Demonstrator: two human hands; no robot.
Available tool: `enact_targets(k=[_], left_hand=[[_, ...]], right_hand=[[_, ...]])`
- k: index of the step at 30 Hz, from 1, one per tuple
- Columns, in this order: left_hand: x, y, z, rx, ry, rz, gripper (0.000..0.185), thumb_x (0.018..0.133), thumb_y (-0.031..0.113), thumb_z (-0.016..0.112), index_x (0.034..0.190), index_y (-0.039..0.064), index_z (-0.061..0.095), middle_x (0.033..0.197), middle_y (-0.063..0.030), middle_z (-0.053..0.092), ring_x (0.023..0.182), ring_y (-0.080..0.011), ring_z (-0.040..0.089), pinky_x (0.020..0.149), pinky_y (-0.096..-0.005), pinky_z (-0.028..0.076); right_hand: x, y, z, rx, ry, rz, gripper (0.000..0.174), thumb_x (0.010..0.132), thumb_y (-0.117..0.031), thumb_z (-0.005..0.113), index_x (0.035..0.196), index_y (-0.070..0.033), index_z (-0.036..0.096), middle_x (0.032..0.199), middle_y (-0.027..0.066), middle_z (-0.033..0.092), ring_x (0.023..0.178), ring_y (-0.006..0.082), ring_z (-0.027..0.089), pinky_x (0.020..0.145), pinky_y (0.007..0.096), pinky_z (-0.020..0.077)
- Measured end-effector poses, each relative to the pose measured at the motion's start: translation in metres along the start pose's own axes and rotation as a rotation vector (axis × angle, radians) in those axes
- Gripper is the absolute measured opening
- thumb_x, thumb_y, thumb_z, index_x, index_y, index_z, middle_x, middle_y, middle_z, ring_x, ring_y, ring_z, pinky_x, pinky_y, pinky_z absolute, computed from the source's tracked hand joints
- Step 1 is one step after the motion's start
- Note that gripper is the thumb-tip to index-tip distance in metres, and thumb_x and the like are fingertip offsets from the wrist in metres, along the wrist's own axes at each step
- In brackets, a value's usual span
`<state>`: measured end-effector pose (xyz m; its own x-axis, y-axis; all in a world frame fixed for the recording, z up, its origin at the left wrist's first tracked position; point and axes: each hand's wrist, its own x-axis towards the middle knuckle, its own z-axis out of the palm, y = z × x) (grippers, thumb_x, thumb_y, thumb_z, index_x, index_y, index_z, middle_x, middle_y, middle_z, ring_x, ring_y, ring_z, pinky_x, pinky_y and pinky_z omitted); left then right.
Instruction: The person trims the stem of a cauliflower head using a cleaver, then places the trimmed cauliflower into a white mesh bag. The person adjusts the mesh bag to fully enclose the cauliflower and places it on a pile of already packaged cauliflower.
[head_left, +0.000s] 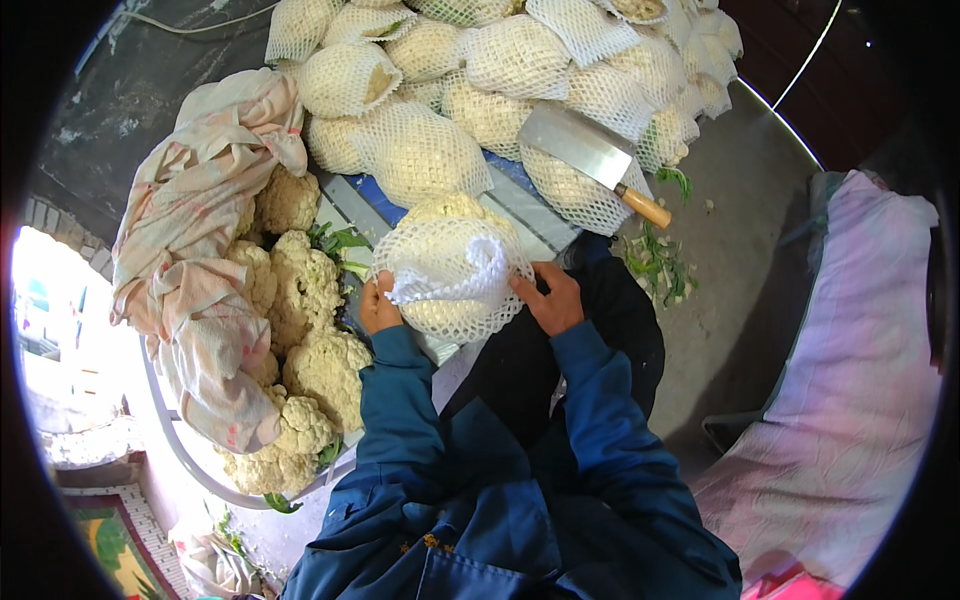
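Observation:
A white foam mesh sleeve (454, 319) is stretched across a cauliflower head (454, 208) in front of my body. Its far side shows bare above the mesh, and a rolled white edge of foam crosses the middle. My left hand (381, 306) pinches the sleeve's left side between thumb and fingers. On the opposite side, my right hand (553, 297) grips the mesh with thumb and fingertips. The underside of this cauliflower is hidden.
Netted cauliflowers (427, 154) are piled beyond my hands. A cleaver (581, 142) with a wooden handle lies on them at right. Bare cauliflowers (304, 292) sit at left, partly under a cloth (202, 240). Leaf scraps (660, 262) litter the floor; a pink-covered surface (840, 337) stands far right.

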<state>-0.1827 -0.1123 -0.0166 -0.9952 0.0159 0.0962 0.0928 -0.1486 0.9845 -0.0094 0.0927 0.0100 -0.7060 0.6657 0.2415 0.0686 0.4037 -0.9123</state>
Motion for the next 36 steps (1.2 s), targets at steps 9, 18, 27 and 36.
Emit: enact_targets(k=[9,18,27,36], left_hand=[[-0.008,-0.015,-0.013,-0.068,-0.004,0.046,0.031,0.096,0.028,0.068,0.110,0.001,0.067,0.095,-0.0032,0.066,0.083,-0.0109,0.054,0.072,-0.0310,0.045],[-0.010,-0.020,-0.023,-0.004,0.104,0.108,0.018,0.094,0.016,0.069,0.095,0.000,0.061,0.080,-0.0001,0.056,0.072,-0.0081,0.043,0.062,-0.0300,0.040],[-0.014,-0.030,-0.024,0.267,0.379,0.128,0.017,0.096,0.014,0.064,0.102,-0.001,0.060,0.085,-0.0055,0.061,0.075,-0.0120,0.051,0.067,-0.0312,0.046],[0.000,-0.061,-0.024,-0.987,0.333,-0.273,0.022,0.096,0.013,0.054,0.113,0.001,0.062,0.106,-0.0115,0.067,0.093,-0.0229,0.061,0.082,-0.0352,0.049]], right_hand=[[-0.002,-0.002,-0.009,-0.133,-0.107,-0.125,0.037,0.077,-0.030,0.081,0.091,0.003,0.070,0.083,0.0167,0.067,0.077,0.0317,0.065,0.072,0.0376,0.0496],[0.001,-0.001,-0.008,-0.003,-0.151,0.002,0.041,0.072,-0.032,0.085,0.084,0.003,0.068,0.071,0.0130,0.060,0.068,0.0164,0.058,0.065,0.0344,0.0469],[-0.003,-0.010,-0.005,-0.066,-0.104,0.002,0.034,0.072,-0.025,0.081,0.079,0.003,0.061,0.066,0.0137,0.058,0.060,0.0191,0.054,0.060,0.0359,0.0470],[-0.002,-0.008,0.001,-0.173,-0.117,-0.038,0.029,0.074,-0.023,0.077,0.085,0.000,0.060,0.069,0.0180,0.061,0.064,0.0325,0.063,0.061,0.0401,0.0495]])
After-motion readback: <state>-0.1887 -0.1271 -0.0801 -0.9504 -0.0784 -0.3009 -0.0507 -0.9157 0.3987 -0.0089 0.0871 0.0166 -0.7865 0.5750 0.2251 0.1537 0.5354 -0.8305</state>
